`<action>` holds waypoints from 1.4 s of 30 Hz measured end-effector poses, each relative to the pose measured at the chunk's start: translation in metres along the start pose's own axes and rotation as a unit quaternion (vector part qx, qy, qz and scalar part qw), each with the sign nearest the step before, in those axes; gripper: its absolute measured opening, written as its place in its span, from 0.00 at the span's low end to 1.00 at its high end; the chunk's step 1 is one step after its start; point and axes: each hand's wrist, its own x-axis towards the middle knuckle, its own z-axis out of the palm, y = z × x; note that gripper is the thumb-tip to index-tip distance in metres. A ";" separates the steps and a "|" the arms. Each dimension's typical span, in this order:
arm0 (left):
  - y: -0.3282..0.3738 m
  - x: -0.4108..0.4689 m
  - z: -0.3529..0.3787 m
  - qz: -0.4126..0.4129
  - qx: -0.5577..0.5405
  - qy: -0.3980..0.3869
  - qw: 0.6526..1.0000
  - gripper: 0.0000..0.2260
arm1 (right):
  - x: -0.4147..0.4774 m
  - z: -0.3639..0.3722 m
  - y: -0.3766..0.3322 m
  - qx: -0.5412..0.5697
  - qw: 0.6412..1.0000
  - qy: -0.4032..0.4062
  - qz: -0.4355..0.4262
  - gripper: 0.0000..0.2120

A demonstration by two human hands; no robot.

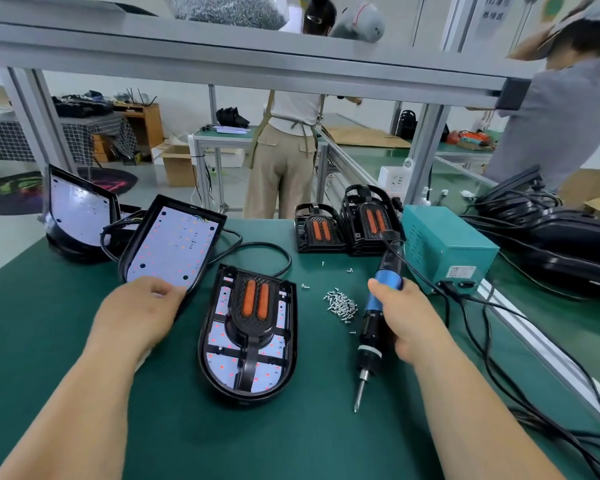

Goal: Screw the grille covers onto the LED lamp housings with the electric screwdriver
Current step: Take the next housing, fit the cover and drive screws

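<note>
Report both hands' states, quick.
Left hand: holds the near edge of the tilted lamp housing.
Right hand: grips the electric screwdriver, bit pointing down.

Room in front, clutter behind
Round the lamp: bare mat at six o'clock; screws at two, covers at twelve.

We work in bright, even, diffuse light, so the dark green matte surface carries only faint, soft shadows. Our wide lens bows the grey aluminium frame bar and stretches the corners. The grey-shirted person at upper right is motion-blurred, and the far room looks soft.
</note>
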 end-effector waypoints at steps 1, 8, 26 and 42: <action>-0.002 0.001 -0.004 0.015 0.090 0.016 0.996 0.10 | 0.001 0.000 0.002 -0.045 0.999 0.017 -0.019 0.17; 0.007 -0.006 -0.001 0.000 0.239 -0.070 0.968 0.05 | 0.005 -0.003 0.010 -0.267 0.956 0.096 -0.075 0.17; 0.013 -0.014 0.023 -0.073 -0.234 -0.212 0.946 0.21 | -0.054 0.036 -0.006 -0.419 0.820 0.002 -0.389 0.14; 0.019 -0.024 0.027 -0.074 -0.434 -0.340 0.831 0.11 | -0.053 0.059 0.012 -0.170 0.931 -0.046 -0.319 0.18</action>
